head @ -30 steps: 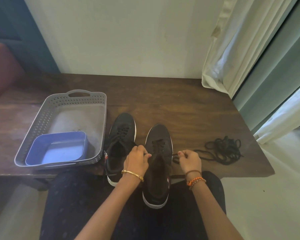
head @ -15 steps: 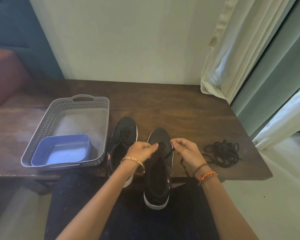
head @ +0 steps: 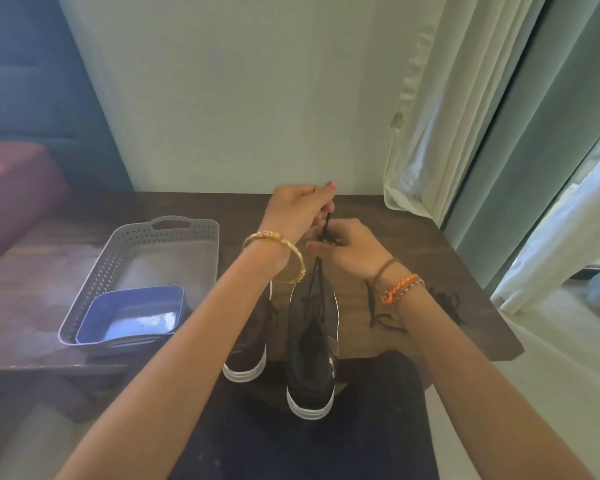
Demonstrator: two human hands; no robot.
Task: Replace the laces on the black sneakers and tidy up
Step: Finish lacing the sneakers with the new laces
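A blue tub (head: 132, 315) sits in the gray basket (head: 118, 258), then the left hand (head: 297, 211) and right hand (head: 349, 249) both pinch the black lace (head: 316, 282) high above the right sneaker (head: 312, 362), maybe both ends, and it is soft, light and floppy, so hold its tips.

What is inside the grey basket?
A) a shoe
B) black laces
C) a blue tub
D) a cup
C: a blue tub sits in the near end of the grey basket, while both shoes stand on the table beside it.
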